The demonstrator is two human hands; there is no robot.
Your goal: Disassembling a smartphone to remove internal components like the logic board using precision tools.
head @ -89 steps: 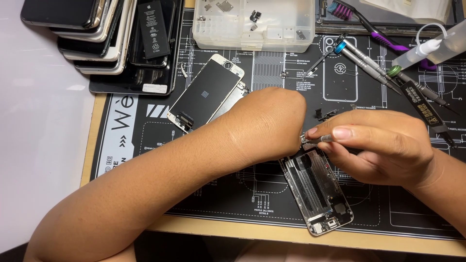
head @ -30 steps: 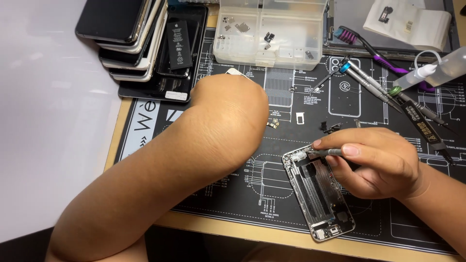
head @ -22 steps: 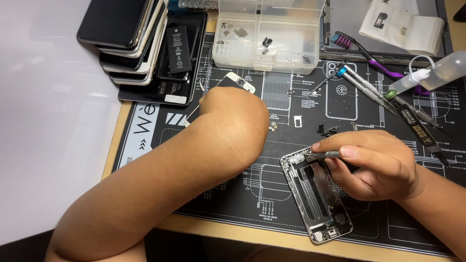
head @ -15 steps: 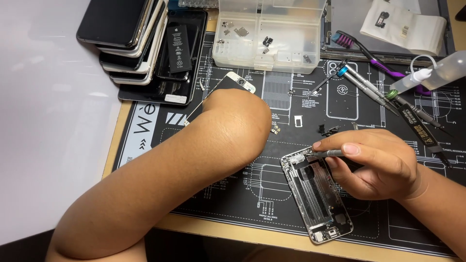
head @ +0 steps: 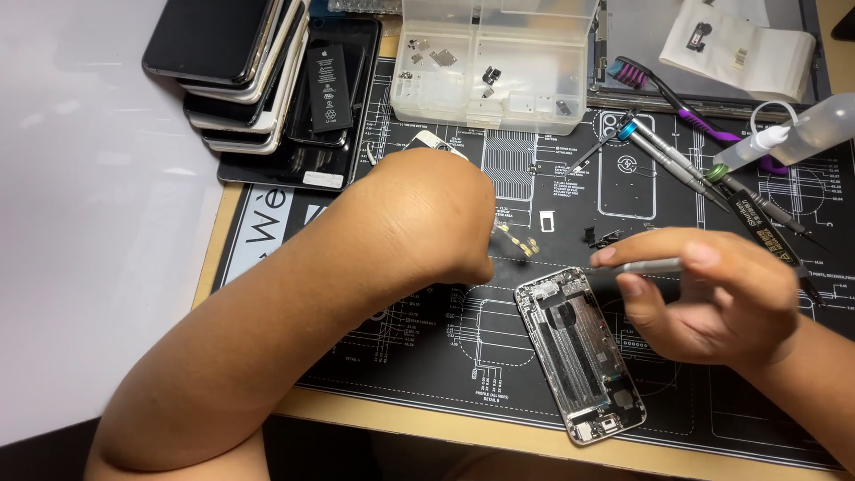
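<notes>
An opened phone housing [head: 581, 358] with bare internals lies on the black repair mat [head: 445, 356]. My right hand [head: 717, 303] hovers just right of the housing's top end, pinching a thin silver tool [head: 648, 265] that points left. The hand is slightly blurred. My left arm [head: 405, 223] reaches across the mat and ends in a rounded shape just left of the housing's top. No fingers show there, and nothing is seen held. Small gold parts [head: 518, 242] lie beside the arm's end.
A clear parts box [head: 494, 62] stands at the back, with stacked phones [head: 236, 76] and a battery [head: 329, 85] at back left. Screwdrivers [head: 663, 151], a purple brush [head: 663, 93], a squeeze bottle [head: 797, 134] and a white wrapped packet [head: 739, 49] lie at back right. A white surface [head: 89, 223] borders the mat.
My right hand with the tool has lifted a little off the housing's top and shifted right. The left arm and the housing have stayed about where they were.
</notes>
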